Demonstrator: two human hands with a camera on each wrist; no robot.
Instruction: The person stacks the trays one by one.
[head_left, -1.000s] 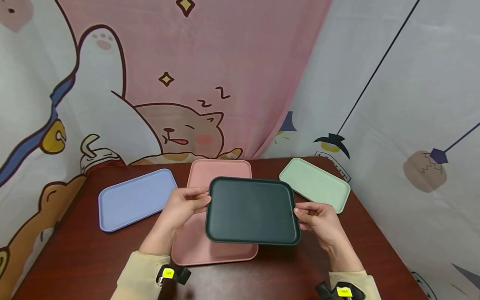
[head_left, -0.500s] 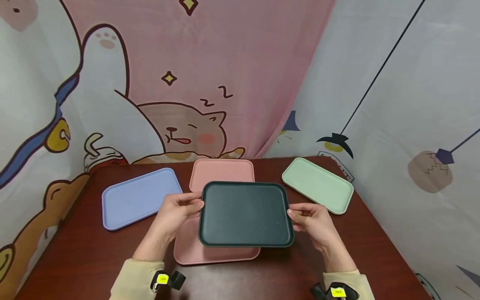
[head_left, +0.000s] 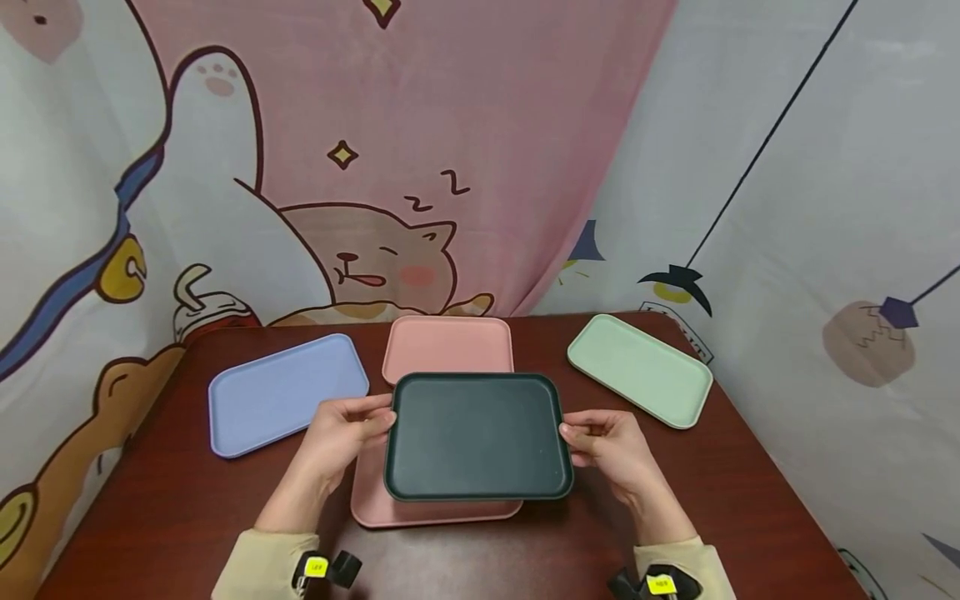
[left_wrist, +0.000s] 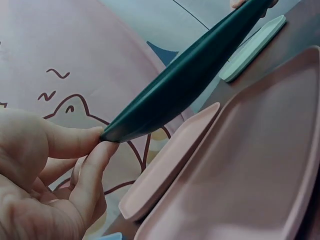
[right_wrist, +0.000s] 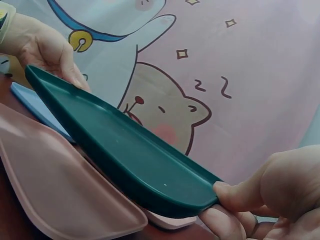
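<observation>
A dark green rectangular tray [head_left: 478, 437] is held level-ish in the air between both hands. My left hand [head_left: 339, 435] pinches its left short edge, thumb on top and fingers beneath, as the left wrist view shows on the tray [left_wrist: 170, 85]. At the opposite edge my right hand [head_left: 611, 446] pinches the rim the same way, also seen in the right wrist view. Below the green tray lies a larger pink tray [head_left: 375, 492], partly covered by it in the head view. Behind that is a smaller pink tray [head_left: 448, 346].
A blue tray [head_left: 288, 394] lies angled on the left of the brown table [head_left: 570, 550]. On the right lies a pale green tray [head_left: 640, 371], angled the other way. A printed curtain [head_left: 480, 125] hangs behind the table's far edge.
Both hands have carried the dark green tray left and slightly down, so it now sits more over the larger pink tray. The head view has shifted slightly.
</observation>
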